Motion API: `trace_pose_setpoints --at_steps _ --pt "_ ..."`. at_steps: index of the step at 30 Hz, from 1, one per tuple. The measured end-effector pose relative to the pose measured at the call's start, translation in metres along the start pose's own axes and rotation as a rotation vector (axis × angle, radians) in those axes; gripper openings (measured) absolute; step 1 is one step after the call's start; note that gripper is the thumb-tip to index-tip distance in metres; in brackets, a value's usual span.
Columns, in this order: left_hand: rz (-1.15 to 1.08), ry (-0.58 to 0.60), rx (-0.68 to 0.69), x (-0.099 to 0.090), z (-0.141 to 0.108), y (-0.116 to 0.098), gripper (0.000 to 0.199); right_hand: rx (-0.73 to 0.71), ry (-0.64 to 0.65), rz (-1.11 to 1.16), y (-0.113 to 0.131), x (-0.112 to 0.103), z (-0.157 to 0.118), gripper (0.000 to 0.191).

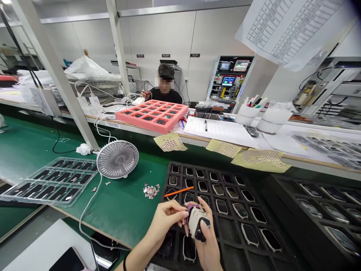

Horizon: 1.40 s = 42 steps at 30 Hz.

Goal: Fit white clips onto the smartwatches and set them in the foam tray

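My right hand (210, 241) is closed around a small smartwatch part (195, 223) with a glossy dark face, a pale side and a purple edge. The thumb presses on its dark face. From the left, my left hand (169, 218) pinches thumb and finger together at the purple edge; whatever is between those fingertips is too small to make out. Below and behind both hands lies a black foam tray (229, 229) with several silver-framed watch cases in its pockets. An orange stick (179, 191) rests across the tray just beyond my hands.
On the green bench stand a grey fan (117, 159), a clear tray of black parts (53, 180) and a small pile of silvery bits (151, 191). Another foam tray (284, 195) sits at right. A pink foam tray (135, 119) lies on the shelf, a person (166, 94) behind it.
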<state>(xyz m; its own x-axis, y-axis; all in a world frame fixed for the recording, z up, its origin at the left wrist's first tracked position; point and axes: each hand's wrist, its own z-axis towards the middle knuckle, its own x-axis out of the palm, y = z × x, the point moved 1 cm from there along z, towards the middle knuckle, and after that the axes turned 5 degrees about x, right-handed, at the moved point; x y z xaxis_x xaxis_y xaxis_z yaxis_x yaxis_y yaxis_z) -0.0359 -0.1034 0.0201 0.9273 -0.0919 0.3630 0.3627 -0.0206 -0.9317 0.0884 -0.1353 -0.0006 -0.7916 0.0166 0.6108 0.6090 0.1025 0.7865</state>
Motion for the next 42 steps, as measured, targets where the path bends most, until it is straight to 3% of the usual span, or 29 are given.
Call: trace_pose_setpoints --at_steps 9,15,18,20,22,23,26,29,35,39,42 --pt "-0.348 0.185 -0.239 0.013 -0.017 0.023 0.053 0.129 0.012 0.137 0.003 0.005 -0.014 0.058" --pt "-0.301 0.201 -0.217 0.015 -0.025 0.024 0.050 0.158 0.018 0.145 0.000 0.002 -0.016 0.076" --pt "-0.067 0.263 -0.144 0.004 -0.014 0.014 0.051 0.153 0.013 0.139 0.003 0.006 -0.013 0.081" --pt "0.304 0.253 0.020 -0.014 0.002 0.000 0.042 0.112 0.009 0.118 0.008 0.009 -0.011 0.075" --pt "0.801 0.057 0.265 -0.040 0.022 -0.015 0.028 0.045 0.006 0.099 0.016 0.011 -0.010 0.069" --pt "1.019 -0.054 0.322 -0.053 0.033 -0.020 0.025 0.015 0.004 0.096 0.020 0.011 -0.009 0.067" --pt "1.458 -0.102 0.215 -0.087 0.061 -0.018 0.013 -0.017 -0.009 0.099 0.028 0.008 -0.007 0.063" --pt "1.541 -0.101 0.141 -0.102 0.077 -0.002 0.010 -0.010 -0.024 0.108 0.030 0.004 -0.006 0.063" --pt "1.523 -0.080 0.051 -0.109 0.091 0.012 0.005 0.000 -0.016 0.141 0.032 0.004 -0.002 0.062" --pt "1.465 -0.034 -0.004 -0.112 0.101 0.002 0.006 0.054 -0.015 0.168 0.036 0.006 -0.001 0.060" --pt "1.415 -0.003 0.051 -0.099 0.097 -0.019 0.006 0.139 0.010 0.223 0.038 0.007 0.002 0.058"
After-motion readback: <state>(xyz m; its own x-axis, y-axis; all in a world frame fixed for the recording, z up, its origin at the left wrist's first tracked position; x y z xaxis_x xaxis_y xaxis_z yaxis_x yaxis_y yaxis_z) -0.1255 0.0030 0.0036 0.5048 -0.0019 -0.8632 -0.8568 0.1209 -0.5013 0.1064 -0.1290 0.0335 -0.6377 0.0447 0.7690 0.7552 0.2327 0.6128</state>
